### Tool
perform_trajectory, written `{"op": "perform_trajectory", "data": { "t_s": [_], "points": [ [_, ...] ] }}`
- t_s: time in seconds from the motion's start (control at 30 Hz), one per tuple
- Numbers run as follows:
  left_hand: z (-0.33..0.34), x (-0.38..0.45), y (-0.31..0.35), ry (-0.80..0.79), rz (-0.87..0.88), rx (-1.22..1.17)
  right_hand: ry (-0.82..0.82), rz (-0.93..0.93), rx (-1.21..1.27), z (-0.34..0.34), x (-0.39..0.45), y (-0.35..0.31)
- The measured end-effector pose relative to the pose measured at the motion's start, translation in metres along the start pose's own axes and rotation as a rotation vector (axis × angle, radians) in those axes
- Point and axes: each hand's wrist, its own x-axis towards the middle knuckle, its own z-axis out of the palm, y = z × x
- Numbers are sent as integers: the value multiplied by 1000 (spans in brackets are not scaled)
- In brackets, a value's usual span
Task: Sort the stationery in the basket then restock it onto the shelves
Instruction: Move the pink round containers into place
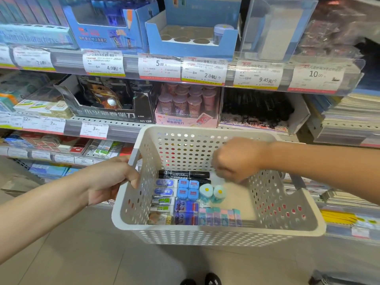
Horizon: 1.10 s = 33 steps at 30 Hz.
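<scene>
My left hand point(111, 179) grips the white basket point(218, 233) by its left rim, fingers curled over the edge. My right hand point(236, 159) reaches inside, fingers bunched downward; can't tell if they pinch anything. Black markers point(183, 174), erasers point(164, 194) and blue sharpeners point(188, 188) sit sorted at the basket's left. Shelves point(144, 64) beyond.

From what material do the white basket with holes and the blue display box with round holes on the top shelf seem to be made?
The white perforated basket looks like moulded plastic, matt: even punched holes, rounded thick rim. The blue display box with round holes looks like printed cardboard: folded flaps and thin cut edges, brownish inside the cut-outs. Both are judged by look only.
</scene>
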Motion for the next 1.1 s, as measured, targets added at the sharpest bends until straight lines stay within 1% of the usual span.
{"op": "perform_trajectory", "data": {
  "t_s": [0.03, 0.07, 0.1, 0.13, 0.23, 0.33, 0.47, 0.57, 0.67, 0.73, 0.8, 0.9, 0.93, 1.0, 1.1],
  "points": [
    [0, 0, 0, -7, 3, -2, -195, 6, -44, 8, 0, -2],
    [0, 0, 0, -11, 5, -4, -321, 16, -89, 16, 1, -3],
    [1, 0, 1, -13, 5, -3, -391, 26, -153, 23, 3, -4],
    [1, 0, 1, -17, 7, -1, -417, 24, -239, 28, 4, -5],
    [3, -3, 3, -35, 14, -3, -450, 2, -434, 35, 7, -7],
    [3, -3, 4, -32, 17, -1, -456, -40, -515, 40, 6, -7],
    [4, -2, 4, -24, 23, 11, -429, -24, -517, 44, 4, -6],
    [4, -1, 5, -28, 22, 12, -420, 28, -434, 36, 4, -3],
    [3, -2, 6, -35, 18, -2, -283, 64, -313, 16, -2, -2],
    [3, -1, 7, -33, 18, -8, -116, 106, -190, -1, -9, 0],
    [4, -1, 8, -34, 23, -13, 145, 171, -19, -13, -16, 7],
    [5, -1, 9, -34, 27, -21, 571, 306, 389, -21, -21, 17],
    [5, -1, 9, -27, 27, -22, 674, 364, 498, -21, -19, 18],
    [5, 0, 8, -15, 24, -17, 794, 478, 619, -21, -11, 22],
    [6, 0, 7, 7, 17, -8, 849, 598, 651, -21, 6, 36]
  ]
}}
